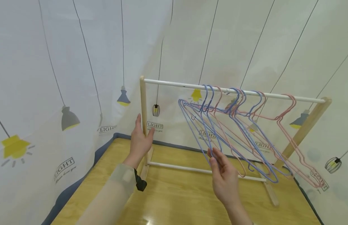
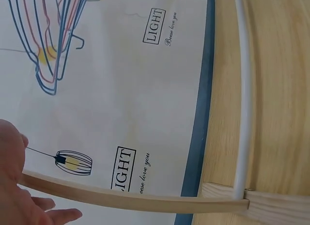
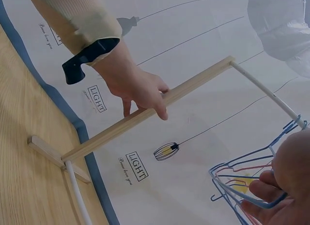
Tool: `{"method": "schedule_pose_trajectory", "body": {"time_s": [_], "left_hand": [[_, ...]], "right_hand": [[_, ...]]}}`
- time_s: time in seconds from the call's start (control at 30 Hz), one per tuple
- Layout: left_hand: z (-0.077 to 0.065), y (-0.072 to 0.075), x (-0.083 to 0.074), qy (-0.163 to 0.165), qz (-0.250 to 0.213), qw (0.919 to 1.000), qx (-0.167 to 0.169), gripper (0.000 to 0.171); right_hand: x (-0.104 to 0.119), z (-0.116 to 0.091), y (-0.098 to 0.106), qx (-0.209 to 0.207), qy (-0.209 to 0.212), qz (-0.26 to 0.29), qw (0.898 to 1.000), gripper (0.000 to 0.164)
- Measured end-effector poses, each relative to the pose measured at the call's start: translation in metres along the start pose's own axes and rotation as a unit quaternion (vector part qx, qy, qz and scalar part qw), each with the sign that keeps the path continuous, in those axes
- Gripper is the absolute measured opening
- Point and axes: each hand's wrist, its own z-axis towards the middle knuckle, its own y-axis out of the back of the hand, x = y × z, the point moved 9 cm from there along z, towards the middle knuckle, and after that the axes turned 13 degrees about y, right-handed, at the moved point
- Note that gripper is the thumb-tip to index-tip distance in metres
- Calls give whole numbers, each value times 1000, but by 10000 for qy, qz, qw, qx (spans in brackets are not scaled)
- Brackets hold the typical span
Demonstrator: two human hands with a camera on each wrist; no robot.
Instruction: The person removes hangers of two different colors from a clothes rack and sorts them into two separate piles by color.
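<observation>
A small clothes rack has a wooden left post and a white top rail. My left hand grips that post about midway up, thumb on one side and fingers on the other, as the right wrist view also shows. Several blue and pink wire hangers hang by their hooks from the rail. My right hand pinches the near lower corner of the leftmost blue hanger, thumb against curled fingers. Its hook stays over the rail. Pink hangers hang apart at the right end.
The rack stands on a wood-grain table. Its white lower rail runs close above the tabletop to the right post. Behind and beside the table hangs a pale cloth printed with lamps. A black strap mount sits on my left wrist.
</observation>
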Motion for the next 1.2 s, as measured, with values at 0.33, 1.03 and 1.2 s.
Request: {"method": "schedule_pose_trajectory", "body": {"time_s": [0.33, 1.03, 1.2], "left_hand": [[3, -5, 4, 99, 247, 9996, -12, 43], [10, -9, 0, -13, 447, 9990, -83, 31], [11, -9, -1, -84, 424, 9990, -95, 28]], "right_hand": [[10, -2, 2, -830, 625, -139, 9945, 30], [58, 11, 24, -1042, 2169, -647, 9684, 37], [59, -2, 33, -930, 2002, -704, 9728, 38]]}}
